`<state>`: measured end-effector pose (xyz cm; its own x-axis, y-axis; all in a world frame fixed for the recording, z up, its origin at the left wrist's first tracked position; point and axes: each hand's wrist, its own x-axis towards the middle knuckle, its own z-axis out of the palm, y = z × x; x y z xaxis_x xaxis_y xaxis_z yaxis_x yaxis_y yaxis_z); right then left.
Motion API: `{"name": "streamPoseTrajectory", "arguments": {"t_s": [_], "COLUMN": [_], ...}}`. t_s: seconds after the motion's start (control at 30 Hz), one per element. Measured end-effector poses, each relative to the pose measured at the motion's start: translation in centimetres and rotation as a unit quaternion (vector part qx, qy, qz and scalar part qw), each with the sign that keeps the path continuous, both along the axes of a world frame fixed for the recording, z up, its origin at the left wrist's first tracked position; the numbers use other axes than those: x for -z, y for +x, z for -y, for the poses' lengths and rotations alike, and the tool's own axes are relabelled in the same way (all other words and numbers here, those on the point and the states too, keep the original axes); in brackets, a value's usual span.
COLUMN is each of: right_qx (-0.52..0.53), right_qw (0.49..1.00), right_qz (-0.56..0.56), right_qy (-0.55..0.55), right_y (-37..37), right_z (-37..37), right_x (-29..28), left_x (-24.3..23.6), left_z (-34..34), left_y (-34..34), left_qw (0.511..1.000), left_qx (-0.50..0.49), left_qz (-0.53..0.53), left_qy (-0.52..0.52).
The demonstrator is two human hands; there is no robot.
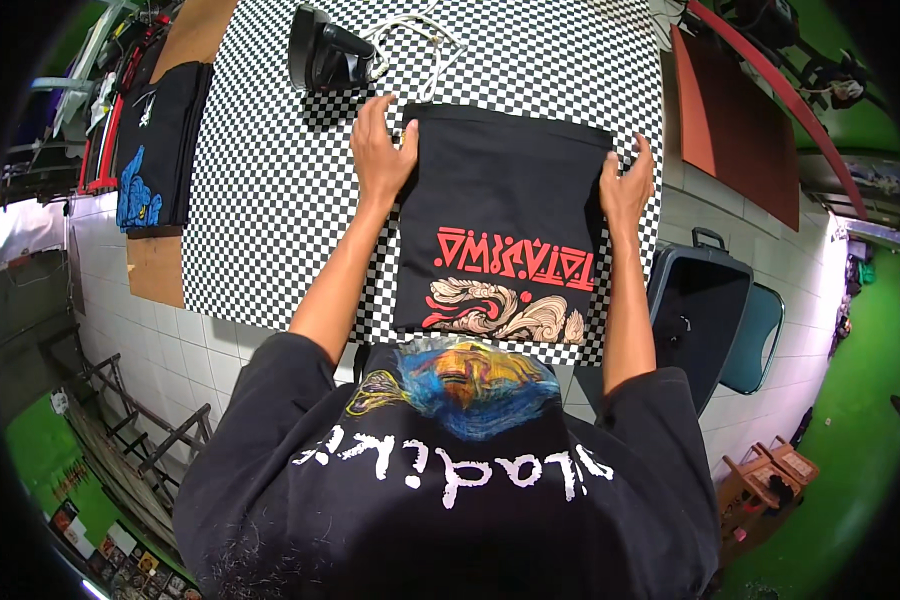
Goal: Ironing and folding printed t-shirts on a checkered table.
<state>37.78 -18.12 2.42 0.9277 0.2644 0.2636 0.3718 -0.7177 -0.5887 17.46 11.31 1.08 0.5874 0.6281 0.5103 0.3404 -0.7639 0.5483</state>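
A folded black T-shirt (505, 215) lies flat in the middle of a black-and-white checkered table (260, 190), its print facing up: red angular lettering above a cream and red wave-like swirl near the edge closest to the person. The garment forms a neat rectangle with its far edge running across the table.

The left hand (380, 150) rests on the shirt's far left corner, fingers stretched forward and flat, pressing the cloth down rather than closing around it. The right hand (627, 185) sits at the far right edge of the shirt, fingers bent over the side of the fabric; whether they pinch the cloth or only press against it cannot be told. Both bare forearms reach up from the lower edge, either side of the garment.

Just beyond the shirt, near the left hand, a black iron (328, 50) stands on the table with its pale cord (415, 35) looped beside it. Well to the left, a stack of folded black shirts (160, 150) with a blue print lies on a brown board. To the right of the table stands a dark bin (695, 310) with a handle, over a white tiled floor.
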Motion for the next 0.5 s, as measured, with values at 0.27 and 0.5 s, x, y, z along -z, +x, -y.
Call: {"name": "streamPoseTrajectory", "arguments": {"t_s": [0.27, 0.5], "right_qx": [-0.35, -0.422], "right_qw": [0.921, 0.868], "right_qz": [-0.009, -0.012], "right_qy": [-0.172, -0.262], "right_y": [-18.5, -19.4], "right_z": [7.9, 13.3], "right_x": [-3.5, 1.0], "left_x": [-3.7, -1.0], "left_z": [13.9, 14.2], "left_y": [-15.7, -19.6], "left_qw": [0.95, 0.884], "left_qx": [0.246, 0.263], "left_qz": [-0.189, -0.386], "left_qy": [-0.022, 0.007]}}
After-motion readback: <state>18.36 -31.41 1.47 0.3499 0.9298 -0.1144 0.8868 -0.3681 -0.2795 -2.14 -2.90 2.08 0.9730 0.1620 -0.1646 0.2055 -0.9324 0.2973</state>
